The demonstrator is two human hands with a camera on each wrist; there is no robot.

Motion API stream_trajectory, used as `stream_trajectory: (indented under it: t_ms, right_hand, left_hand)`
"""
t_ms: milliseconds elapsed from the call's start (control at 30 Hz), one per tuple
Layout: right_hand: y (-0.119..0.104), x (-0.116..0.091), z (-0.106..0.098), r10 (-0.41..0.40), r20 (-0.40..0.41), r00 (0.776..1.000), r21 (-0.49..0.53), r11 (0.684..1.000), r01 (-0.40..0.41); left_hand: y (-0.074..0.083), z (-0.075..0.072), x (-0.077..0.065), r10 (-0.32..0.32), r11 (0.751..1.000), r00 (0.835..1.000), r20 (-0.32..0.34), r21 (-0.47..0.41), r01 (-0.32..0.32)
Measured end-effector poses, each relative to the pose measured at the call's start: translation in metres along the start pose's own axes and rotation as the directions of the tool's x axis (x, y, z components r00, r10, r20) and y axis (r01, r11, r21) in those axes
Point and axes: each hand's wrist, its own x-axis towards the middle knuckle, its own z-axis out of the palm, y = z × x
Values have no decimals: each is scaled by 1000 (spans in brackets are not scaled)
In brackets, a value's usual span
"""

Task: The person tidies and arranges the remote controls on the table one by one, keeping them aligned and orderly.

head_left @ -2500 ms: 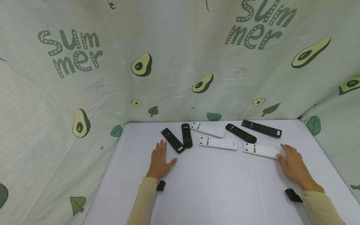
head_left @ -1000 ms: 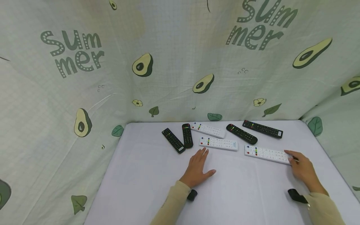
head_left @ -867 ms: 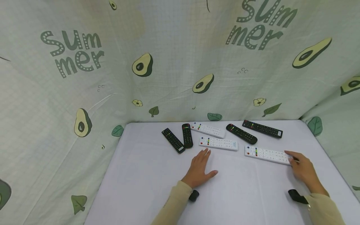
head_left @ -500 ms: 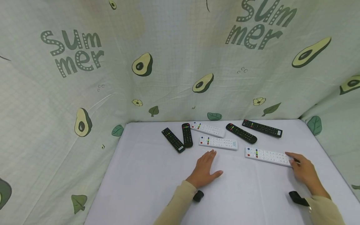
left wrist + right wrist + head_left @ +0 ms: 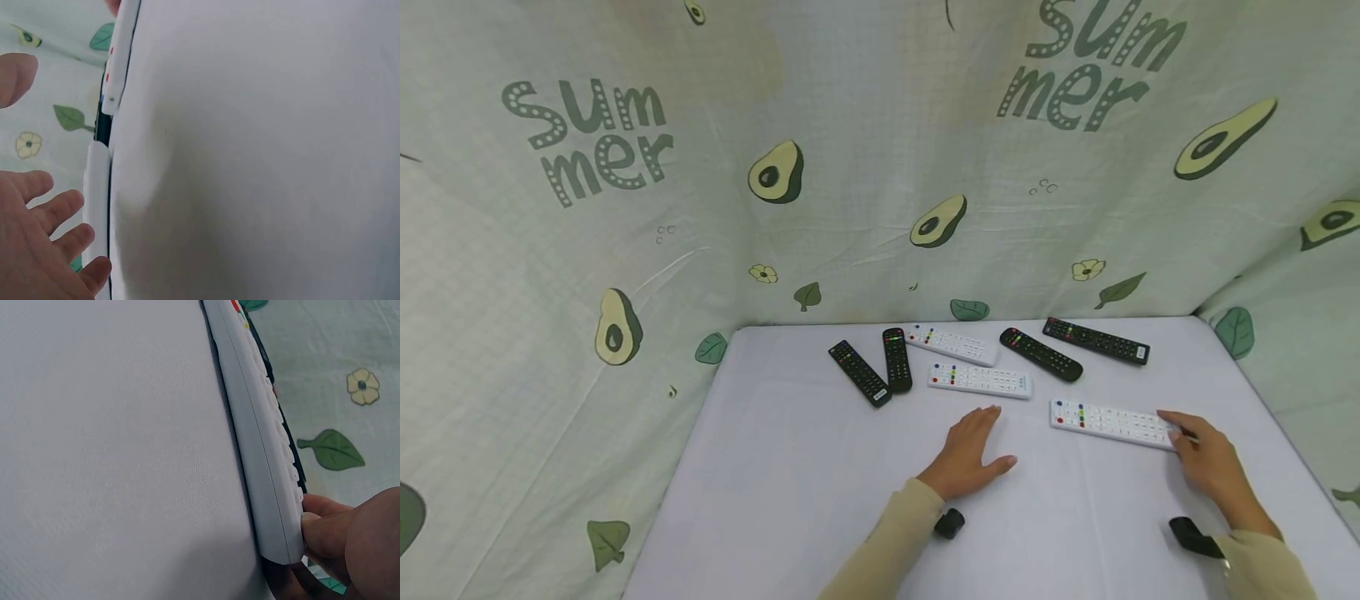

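Observation:
My right hand [image 5: 1208, 457] pinches the right end of a white remote control [image 5: 1108, 422] with thumb and fingers. In the right wrist view that remote [image 5: 253, 437] runs up along the table, with the hand [image 5: 337, 537] at its lower end. My left hand [image 5: 964, 457] is spread over the table, fingers straight and thumb out, holding nothing. Just beyond its fingertips lies a second white remote control [image 5: 980, 381]. The left wrist view shows the open palm [image 5: 37, 244] in front of a white remote [image 5: 95, 200].
Behind lie another white remote [image 5: 951, 345], two black remotes [image 5: 860, 372] at left and two more black remotes [image 5: 1096, 341] at right. The white table [image 5: 760, 500] ends at a printed curtain [image 5: 850, 250] at the back.
The left hand has moved right from beside the leftmost black remote to the table's middle. My right hand has drawn the white remote slightly toward me.

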Motion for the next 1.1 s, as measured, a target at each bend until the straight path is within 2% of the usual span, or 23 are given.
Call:
stream_trajectory:
  t_ms: [267,467,800,1100]
  right_hand:
    - [-2,-4,3,14,16,1000,10,1000,-14]
    - [-7,-11,7,-9,0,1000,24,1000,9]
    - [-19,-19,16,-61,4,998,36,997,61]
    - [-30,-25,20,-45,45,998,32,999,44]
  left_hand:
    - [14,14,6,3,1000,1000,11,15,-4]
    - [23,22,10,2,1000,999,32,15,-3]
    - [32,28,12,3,1000,1000,27,22,-4]
    - [36,30,12,1,1000,1000,26,17,-2]
